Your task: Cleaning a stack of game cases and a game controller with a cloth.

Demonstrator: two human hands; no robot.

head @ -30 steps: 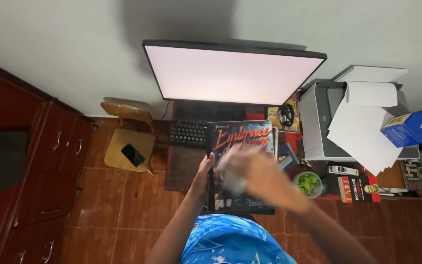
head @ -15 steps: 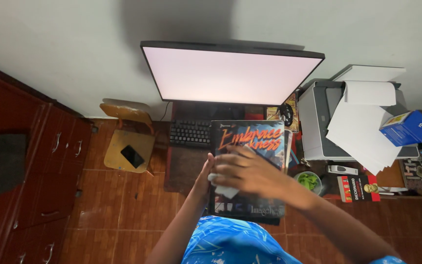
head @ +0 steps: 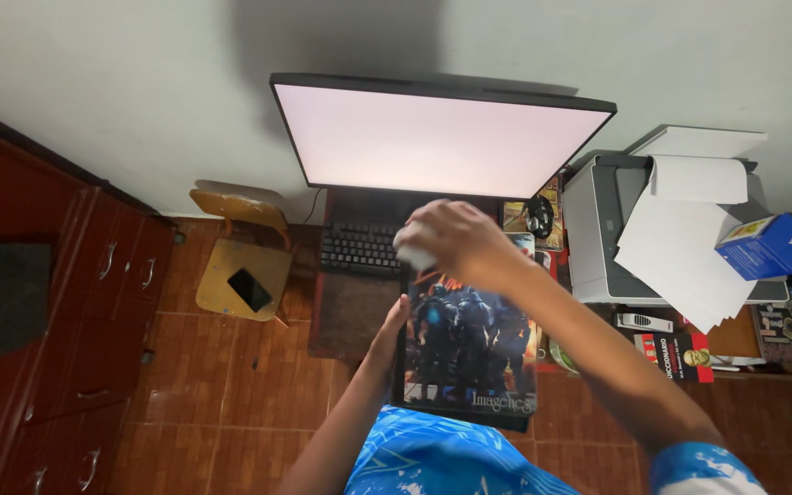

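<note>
— What is the person holding, there in the lower middle of the frame?
— A large dark book [head: 467, 353] with armoured figures on its cover. The left hand [head: 389, 332] grips its left edge, thumb on the cover, and keeps it tilted up over the lap.
— And the right hand [head: 446, 240]?
— It sits at the book's top edge, in the centre of the frame, fingers closed around a small white cloth [head: 412, 251] pressed against the cover.
— What is behind the book?
— A black keyboard [head: 359, 247] just to the upper left of it, and above that a wide monitor [head: 437, 137] glowing pale pink against the wall.
— On the right side?
— A grey printer [head: 598, 229] with loose white paper [head: 676, 247] spilling over it, and a blue box [head: 767, 246] resting on the sheets at the far right.
— And to the left?
— A small wooden chair [head: 240, 261] on the tiled floor, with a dark phone [head: 249, 291] lying on its seat. Red-brown cabinets [head: 66, 302] fill the left edge.
</note>
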